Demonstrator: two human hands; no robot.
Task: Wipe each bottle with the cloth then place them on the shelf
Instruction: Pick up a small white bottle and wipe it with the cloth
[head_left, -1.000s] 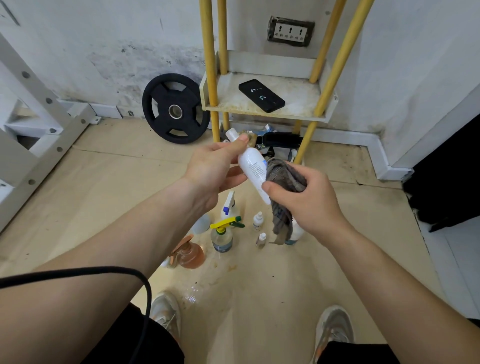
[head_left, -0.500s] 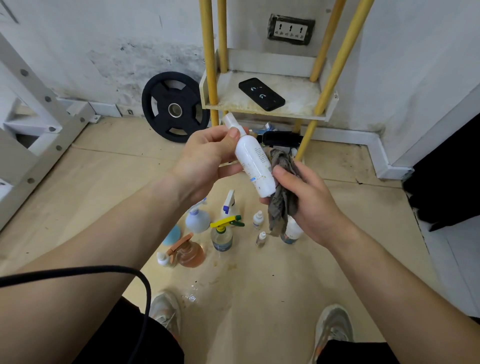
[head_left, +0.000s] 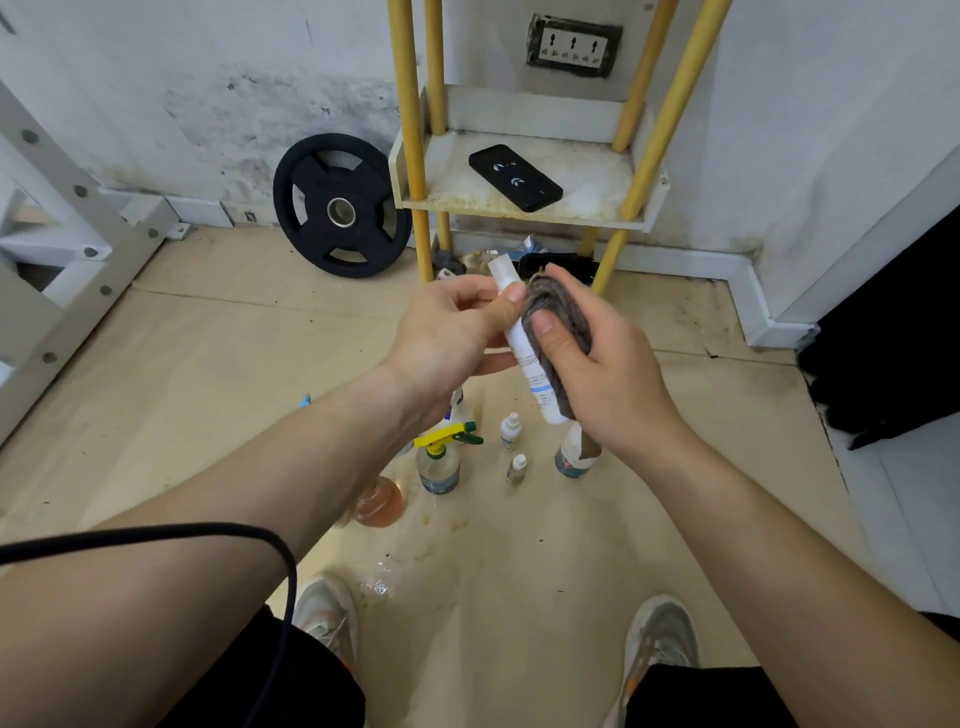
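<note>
Above tan floor (head_left: 208, 364), white bottle (head_left: 540, 387), neck pinched in left hand (head_left: 447, 338), body inside grey cloth (head_left: 558, 312) gripped by right hand (head_left: 608, 379).

Home gym corner; weight plate (head_left: 342, 210)

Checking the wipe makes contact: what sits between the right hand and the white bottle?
The grey cloth, seen in the head view: the right hand presses it around the white bottle, whose cap end the left hand holds.
</note>
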